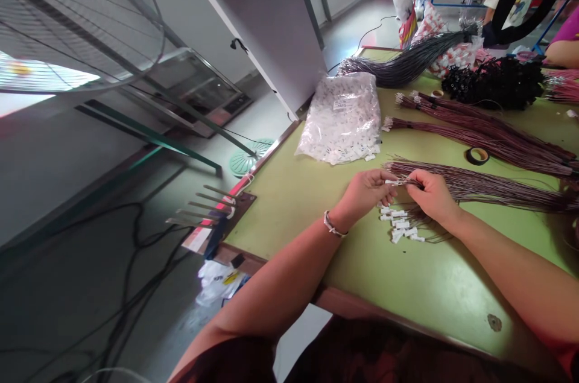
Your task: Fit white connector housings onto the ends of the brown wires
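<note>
My left hand [368,195], with a bracelet at the wrist, pinches a small white connector [391,183] between thumb and fingertips. Close beside it, my right hand [429,193] is closed on thin brown wires [411,183] that lead to the connector. Whether the wire ends sit inside the connector is too small to tell. Just below both hands lies a small pile of white connectors [400,224] with wires running off to the right. Behind my right hand stretches a long loose bundle of brown wires [493,184].
A clear plastic bag of white connectors [341,120] lies beyond my hands. To the right are tied wire bundles [479,126], a tape roll [477,156], black parts [493,84] and a dark wire bundle [402,63]. A pronged metal rack [212,211] is fixed at the table's left edge.
</note>
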### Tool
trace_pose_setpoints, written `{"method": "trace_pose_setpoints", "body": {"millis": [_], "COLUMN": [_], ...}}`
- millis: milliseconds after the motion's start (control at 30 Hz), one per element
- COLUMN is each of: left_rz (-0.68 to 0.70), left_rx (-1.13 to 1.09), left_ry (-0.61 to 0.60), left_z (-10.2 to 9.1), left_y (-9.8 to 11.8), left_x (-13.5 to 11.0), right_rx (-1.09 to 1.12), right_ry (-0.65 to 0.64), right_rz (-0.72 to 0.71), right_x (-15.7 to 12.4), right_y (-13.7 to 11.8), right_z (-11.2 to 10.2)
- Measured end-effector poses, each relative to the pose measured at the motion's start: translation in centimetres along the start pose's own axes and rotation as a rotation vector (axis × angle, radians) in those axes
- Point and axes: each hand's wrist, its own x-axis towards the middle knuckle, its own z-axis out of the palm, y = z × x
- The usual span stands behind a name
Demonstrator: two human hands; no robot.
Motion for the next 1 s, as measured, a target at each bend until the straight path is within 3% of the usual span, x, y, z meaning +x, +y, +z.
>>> {"method": "trace_pose_setpoints", "body": {"millis": [167, 267, 433, 1000], "left_rz": [-0.042, -0.021, -0.045, -0.052], "left_rx": [-0.023, -0.015, -0.104, -0.065], "left_ry": [-0.025, 0.004, -0.047, -0.057], "left_z": [0.7, 0.9, 0.7, 1.6], "left_y": [-0.4, -0.7, -0.7, -1.6], "left_x": [0.1, 0.2, 0.4, 0.7], "right_rx": [-0.019, 0.023, 0.1, -0.042], "right_ry": [-0.057, -0.058, -0.029, -0.03], "right_rz": [0.0, 0.023, 0.098, 0.064], "right_x": [0.0, 0.2, 0.3, -0.1], "right_y": [0.1, 0.1, 0.0, 0.4], "right_z": [0.1, 0.0, -0.1, 0.5]}}
